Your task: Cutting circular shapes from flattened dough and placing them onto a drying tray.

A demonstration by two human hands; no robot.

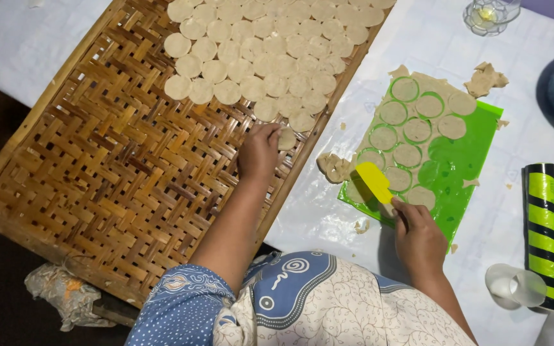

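The person is laying cut dough rounds out on a large woven bamboo tray (117, 173), and this moment looks like the placing half of that cycle. The left hand (259, 151) is reaching over the tray's right edge and pinching one dough disc (286, 138) between its fingertips, setting it down at the bottom of the cluster of dough discs (261, 51) already covering the tray's upper part; the disc is touching the weave, just below its neighbours. The right hand (418, 237) is closing around the handle of a yellow scraper (374, 182), whose blade is resting on the near left corner of the green cutting mat (463, 173), beside the rolled dough sheet (418, 128) with circles stamped into it. Several cut rounds are still sitting in that sheet, and a small heap of dough trimmings (333, 168) is lying on the white tablecloth (431, 38) between mat and tray. In my judgement the next move is calling for the left fingers to let go without dragging the soft disc, and for the scraper to slide flat under the nearest cut round so it lifts whole. A striped yellow-and-black rolling pin (543, 237) and a clear cup (514, 286) on its side are lying to the right, well apart from both hands.
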